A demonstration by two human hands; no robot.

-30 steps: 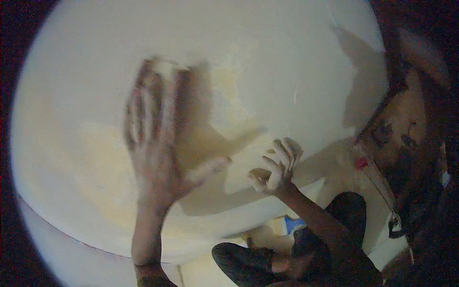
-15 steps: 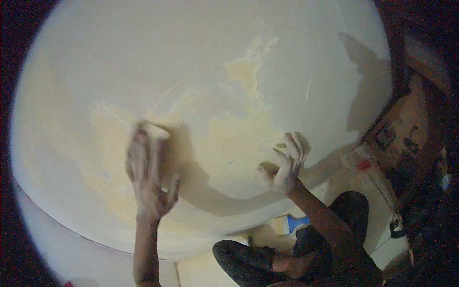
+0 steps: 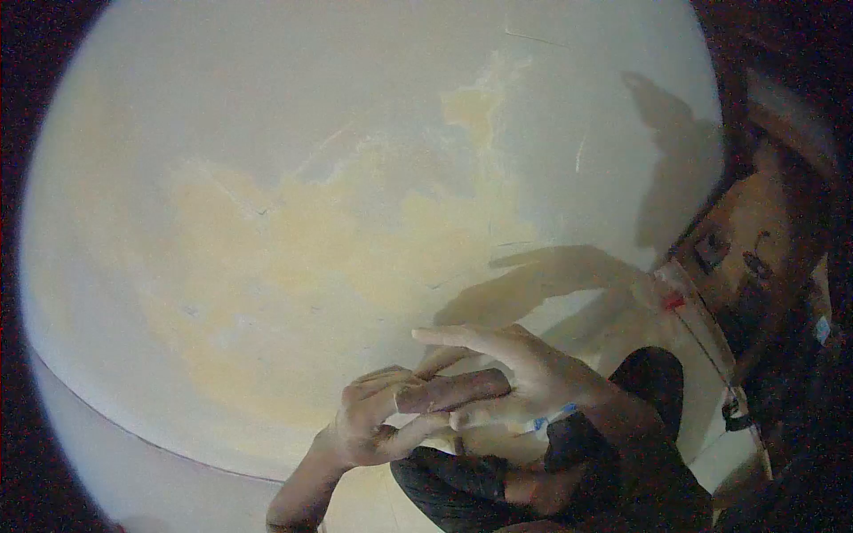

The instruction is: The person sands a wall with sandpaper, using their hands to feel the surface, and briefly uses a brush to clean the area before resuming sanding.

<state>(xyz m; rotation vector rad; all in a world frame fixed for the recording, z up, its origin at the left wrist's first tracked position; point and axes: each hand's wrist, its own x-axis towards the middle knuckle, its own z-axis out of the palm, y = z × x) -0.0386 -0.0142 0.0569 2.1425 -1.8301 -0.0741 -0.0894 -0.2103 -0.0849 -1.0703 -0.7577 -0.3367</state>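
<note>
Both hands have come together low in the head view, in front of a large pale surface [image 3: 267,107] with yellowish patches. My left hand [image 3: 378,413] has its fingers wrapped round one end of a small brownish block [image 3: 453,391]. Beside the block's other end is my right hand [image 3: 533,369], its index finger stretched out to the left and the others partly hidden behind the block. The hands cast a shadow on the surface above them.
A brush with a blue part [image 3: 555,417] lies below the right hand, partly covered. My dark-clothed knees [image 3: 444,484] are at the bottom. At the right are a red spot [image 3: 673,302], a cord and dark items on a brown board [image 3: 755,231].
My left hand has left the patchy surface and moved right and down to meet my right hand. The block now shows between them. My right hand has come slightly down and left.
</note>
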